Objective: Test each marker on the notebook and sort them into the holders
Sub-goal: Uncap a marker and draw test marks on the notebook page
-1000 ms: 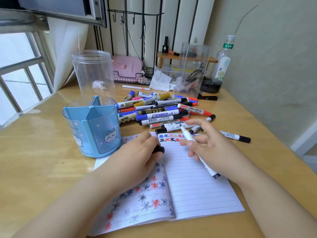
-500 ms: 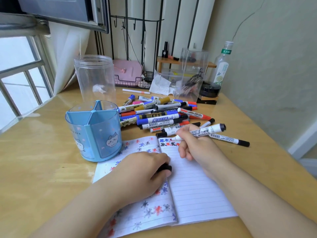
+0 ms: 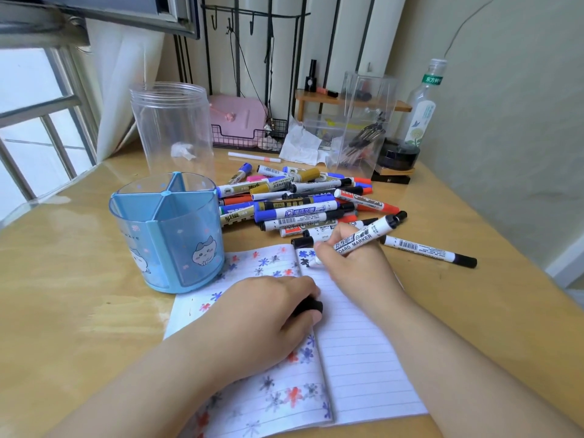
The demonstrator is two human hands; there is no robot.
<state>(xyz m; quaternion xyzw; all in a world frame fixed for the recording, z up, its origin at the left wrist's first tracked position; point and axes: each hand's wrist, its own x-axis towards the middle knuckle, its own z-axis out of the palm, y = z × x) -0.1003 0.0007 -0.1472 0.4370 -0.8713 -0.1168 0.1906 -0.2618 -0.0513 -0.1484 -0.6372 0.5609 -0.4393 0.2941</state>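
Right hand (image 3: 350, 267) gripping "BOARD MARKER" marker (image 3: 363, 237), notebook (image 3: 357, 352)

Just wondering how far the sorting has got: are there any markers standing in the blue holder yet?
No, the blue holder shows only bare compartments, while the markers lie in a pile on the table behind it.
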